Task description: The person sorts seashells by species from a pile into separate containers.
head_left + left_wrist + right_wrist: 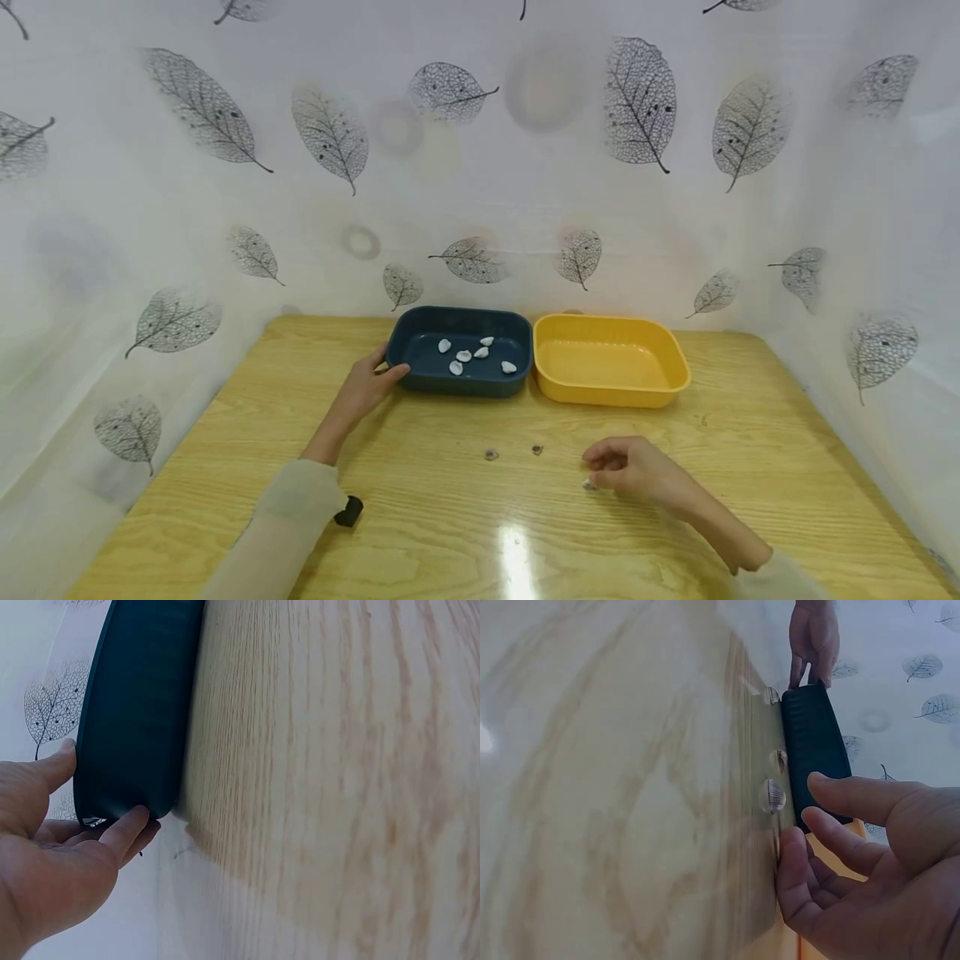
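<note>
My left hand [367, 385] grips the left end of a dark blue plastic basin [468, 386], thumb at the rim and fingers against the end wall. Several white seashells [463, 356] lie inside that basin. Low over the table, my right hand [648, 475] has its fingers loosely bent, with nothing seen between them. A seashell [772, 796] lies on the wood just past its fingertips in the right wrist view. Two more small seashells, one greyish [491, 454] and one darker [537, 449], rest on the table between the hands.
A yellow basin [611, 397] stands against the right end of the blue one. Both sit at the back of the wooden table [420, 517], before a leaf-print curtain [480, 167]. A small black object [348, 511] shows at the left sleeve.
</note>
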Action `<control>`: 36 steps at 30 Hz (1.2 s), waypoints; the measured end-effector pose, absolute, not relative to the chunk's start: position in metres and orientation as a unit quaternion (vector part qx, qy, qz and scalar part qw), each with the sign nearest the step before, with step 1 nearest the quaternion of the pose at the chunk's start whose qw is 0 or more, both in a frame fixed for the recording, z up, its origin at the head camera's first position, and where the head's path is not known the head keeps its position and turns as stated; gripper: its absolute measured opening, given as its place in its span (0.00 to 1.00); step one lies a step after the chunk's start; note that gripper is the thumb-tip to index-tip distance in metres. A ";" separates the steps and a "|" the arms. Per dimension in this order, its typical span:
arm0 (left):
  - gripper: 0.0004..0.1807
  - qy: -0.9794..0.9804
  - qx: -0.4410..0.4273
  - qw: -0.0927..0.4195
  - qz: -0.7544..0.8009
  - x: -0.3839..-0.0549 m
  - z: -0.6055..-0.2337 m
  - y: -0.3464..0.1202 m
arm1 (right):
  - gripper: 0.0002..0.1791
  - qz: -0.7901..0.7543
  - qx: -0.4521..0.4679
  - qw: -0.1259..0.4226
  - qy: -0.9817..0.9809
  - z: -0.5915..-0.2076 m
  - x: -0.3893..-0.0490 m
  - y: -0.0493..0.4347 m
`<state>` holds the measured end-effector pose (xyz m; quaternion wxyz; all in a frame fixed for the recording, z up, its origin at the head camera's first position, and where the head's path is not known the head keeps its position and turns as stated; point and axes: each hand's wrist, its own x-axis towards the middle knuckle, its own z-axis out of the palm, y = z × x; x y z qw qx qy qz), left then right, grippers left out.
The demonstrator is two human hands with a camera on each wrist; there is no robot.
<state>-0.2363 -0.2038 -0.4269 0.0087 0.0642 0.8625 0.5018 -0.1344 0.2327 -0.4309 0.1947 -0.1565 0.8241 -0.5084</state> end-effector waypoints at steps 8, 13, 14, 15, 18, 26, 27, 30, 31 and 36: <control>0.39 0.862 0.061 0.015 0.502 -0.236 -0.425 -0.204 | 0.17 -0.455 -0.184 0.168 0.855 -0.435 -0.134 0.231; 0.39 0.863 0.061 0.014 0.501 -0.236 -0.426 -0.204 | 0.14 -0.422 -0.203 0.132 0.874 -0.437 -0.131 0.227; 0.39 0.863 0.060 0.014 0.502 -0.236 -0.426 -0.204 | 0.13 -0.422 -0.203 0.129 0.874 -0.437 -0.131 0.227; 0.39 0.864 0.060 0.014 0.500 -0.236 -0.426 -0.204 | 0.12 -0.418 -0.204 0.123 0.876 -0.438 -0.131 0.226; 0.39 0.863 0.060 0.017 0.502 -0.236 -0.426 -0.204 | 0.10 -0.413 -0.203 0.112 0.881 -0.437 -0.131 0.226; 0.39 0.861 0.066 0.018 0.504 -0.235 -0.427 -0.205 | 0.04 -0.402 -0.204 0.101 0.887 -0.437 -0.129 0.224; 0.39 0.861 0.067 0.018 0.504 -0.235 -0.427 -0.205 | 0.04 -0.399 -0.204 0.101 0.888 -0.437 -0.129 0.223; 0.39 0.861 0.066 0.017 0.504 -0.235 -0.427 -0.205 | 0.04 -0.392 -0.206 0.100 0.891 -0.436 -0.128 0.223; 0.39 0.861 0.064 0.017 0.504 -0.235 -0.427 -0.205 | 0.04 -0.385 -0.210 0.097 0.893 -0.436 -0.127 0.222; 0.39 0.862 0.059 0.021 0.503 -0.235 -0.428 -0.205 | 0.05 -0.357 -0.232 0.084 0.901 -0.433 -0.124 0.217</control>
